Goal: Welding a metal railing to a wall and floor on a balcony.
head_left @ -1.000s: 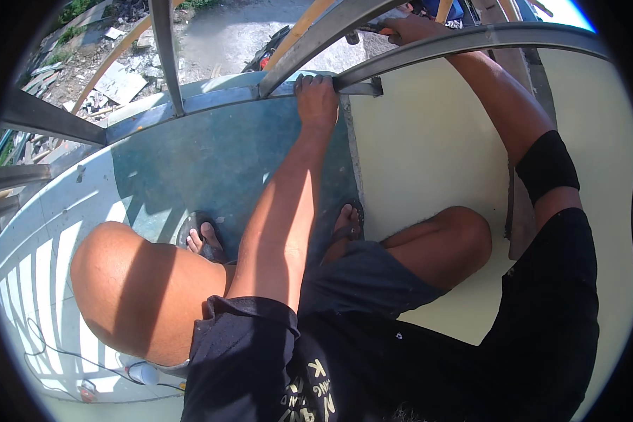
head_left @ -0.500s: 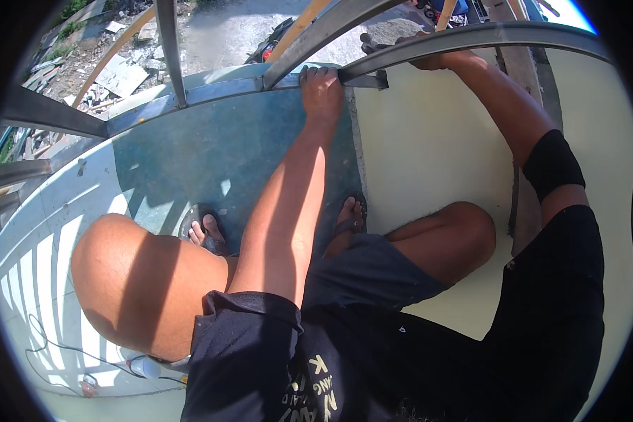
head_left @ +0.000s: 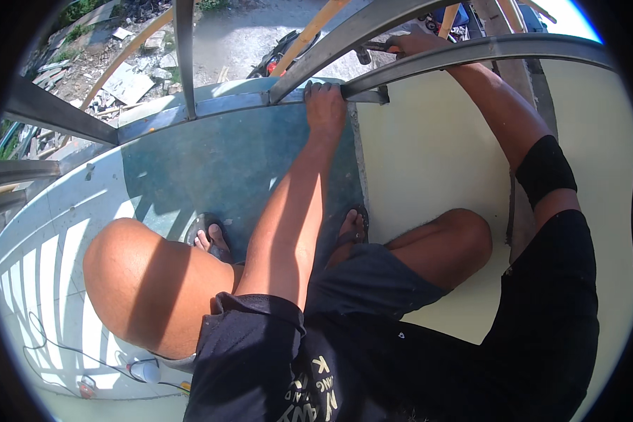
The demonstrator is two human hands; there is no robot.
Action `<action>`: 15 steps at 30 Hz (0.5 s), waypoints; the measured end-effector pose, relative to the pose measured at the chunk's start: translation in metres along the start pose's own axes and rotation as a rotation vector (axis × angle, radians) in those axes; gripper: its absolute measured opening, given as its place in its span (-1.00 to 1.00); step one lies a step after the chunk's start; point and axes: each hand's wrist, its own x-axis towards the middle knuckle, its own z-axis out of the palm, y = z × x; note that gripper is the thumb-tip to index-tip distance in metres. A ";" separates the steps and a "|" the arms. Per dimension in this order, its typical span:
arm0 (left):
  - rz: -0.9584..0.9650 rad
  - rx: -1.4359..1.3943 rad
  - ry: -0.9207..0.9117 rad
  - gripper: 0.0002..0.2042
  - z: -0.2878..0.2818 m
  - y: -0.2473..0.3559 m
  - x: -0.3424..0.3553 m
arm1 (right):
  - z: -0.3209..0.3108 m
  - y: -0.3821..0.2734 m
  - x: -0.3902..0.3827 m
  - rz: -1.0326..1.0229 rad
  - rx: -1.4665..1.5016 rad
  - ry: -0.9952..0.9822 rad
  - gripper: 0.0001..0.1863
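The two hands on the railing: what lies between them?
In the head view, a slanted grey metal bar crosses between the left hand on the lower rail and the right hand, which holds a dark tool.

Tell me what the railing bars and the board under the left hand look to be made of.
Railing bars: likely metal, grey flat sections with a dull sheen and sharp edges. Board: unclear, perhaps painted plywood or sheet, matte green-blue with scuffed, mottled patches. The left hand grips its top edge.

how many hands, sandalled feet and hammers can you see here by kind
hands: 2, left hand gripping the railing bar, right hand holding the hammer
sandalled feet: 2
hammer: 1
total: 5
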 end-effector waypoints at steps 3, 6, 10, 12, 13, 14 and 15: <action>-0.001 0.015 -0.014 -0.86 0.001 0.000 -0.002 | 0.013 0.011 0.006 0.042 0.155 0.258 -0.69; 0.021 -0.030 0.092 -0.85 0.003 -0.002 -0.002 | 0.016 0.020 0.002 -0.011 -0.084 0.001 -0.68; 0.017 -0.017 0.095 -0.88 0.006 -0.002 0.000 | -0.005 0.030 0.004 0.168 -0.030 -0.292 -0.67; 0.032 -0.004 0.162 -0.89 0.007 -0.001 0.001 | -0.011 0.027 0.006 0.066 -0.054 0.013 -0.67; 0.011 0.005 0.082 -0.89 0.008 0.000 -0.002 | -0.011 0.025 0.007 0.012 -0.004 0.054 -0.67; -0.005 0.013 0.029 -0.89 0.007 0.000 -0.002 | -0.007 0.020 0.006 0.026 0.045 0.102 -0.66; 0.012 0.010 0.095 -0.89 0.007 0.000 -0.004 | -0.007 0.017 0.008 0.038 0.078 0.192 -0.66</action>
